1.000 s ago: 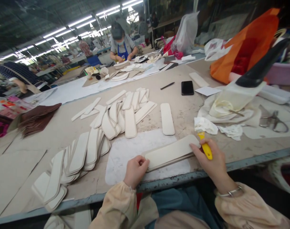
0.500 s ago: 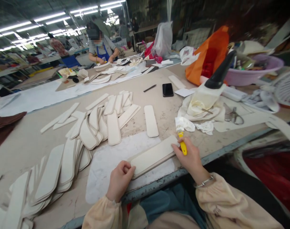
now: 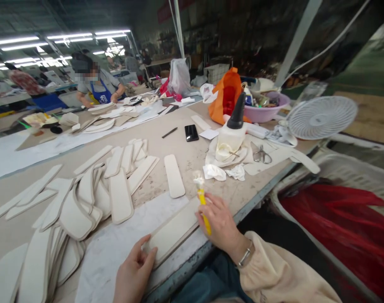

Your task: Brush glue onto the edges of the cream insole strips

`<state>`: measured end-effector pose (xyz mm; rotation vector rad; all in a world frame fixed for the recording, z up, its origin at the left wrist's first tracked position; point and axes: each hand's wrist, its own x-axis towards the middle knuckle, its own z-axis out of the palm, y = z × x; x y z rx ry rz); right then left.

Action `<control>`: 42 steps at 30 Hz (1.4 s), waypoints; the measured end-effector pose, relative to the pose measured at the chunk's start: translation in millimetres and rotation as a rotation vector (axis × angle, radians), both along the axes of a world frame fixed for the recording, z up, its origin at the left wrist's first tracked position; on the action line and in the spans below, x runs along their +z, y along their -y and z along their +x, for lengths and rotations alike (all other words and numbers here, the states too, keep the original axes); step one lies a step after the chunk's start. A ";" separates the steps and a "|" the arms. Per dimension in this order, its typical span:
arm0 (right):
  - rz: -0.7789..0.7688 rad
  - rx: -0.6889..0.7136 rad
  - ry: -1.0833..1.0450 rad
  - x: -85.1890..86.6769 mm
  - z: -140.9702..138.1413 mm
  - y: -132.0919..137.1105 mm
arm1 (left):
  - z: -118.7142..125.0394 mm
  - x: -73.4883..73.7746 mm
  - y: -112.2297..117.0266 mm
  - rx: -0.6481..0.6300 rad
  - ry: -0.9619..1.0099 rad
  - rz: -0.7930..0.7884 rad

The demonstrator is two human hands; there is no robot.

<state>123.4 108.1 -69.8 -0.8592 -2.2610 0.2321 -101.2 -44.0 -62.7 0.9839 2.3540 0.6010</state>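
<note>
A long cream strip with rounded ends point(image 3: 174, 229) lies on a white sheet point(image 3: 116, 248) at the table's near edge. My left hand point(image 3: 133, 269) touches its near left end, fingers partly stretched. My right hand point(image 3: 220, 225) presses on the strip's right end and is closed round a yellow-handled brush point(image 3: 202, 202) whose whitish bristles point up and away.
Many cream strips point(image 3: 94, 193) are fanned out to the left, one single strip point(image 3: 174, 174) lies ahead. A glue bottle with a black spout point(image 3: 232, 130), scissors point(image 3: 261, 155), rags, a phone point(image 3: 191, 132), a fan point(image 3: 321, 117) and an orange bag stand at right. Another person works at the far end.
The view has swung to the right, bringing the fan and a red-lined bin into sight. My left hand's fingers have loosened on the strip's end; my right hand still holds the brush.
</note>
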 end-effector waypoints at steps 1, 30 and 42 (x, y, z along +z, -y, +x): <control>-0.013 0.092 0.000 0.9 -4.8 7.4 | -0.9 -0.4 -0.6 0.002 0.002 -0.005; -0.383 -0.170 -0.345 -28.6 17.8 -28.5 | 11.7 16.4 -8.9 0.078 0.165 0.245; -0.701 0.132 -0.750 0.3 23.2 -18.2 | 39.6 83.7 -33.0 0.374 0.734 0.898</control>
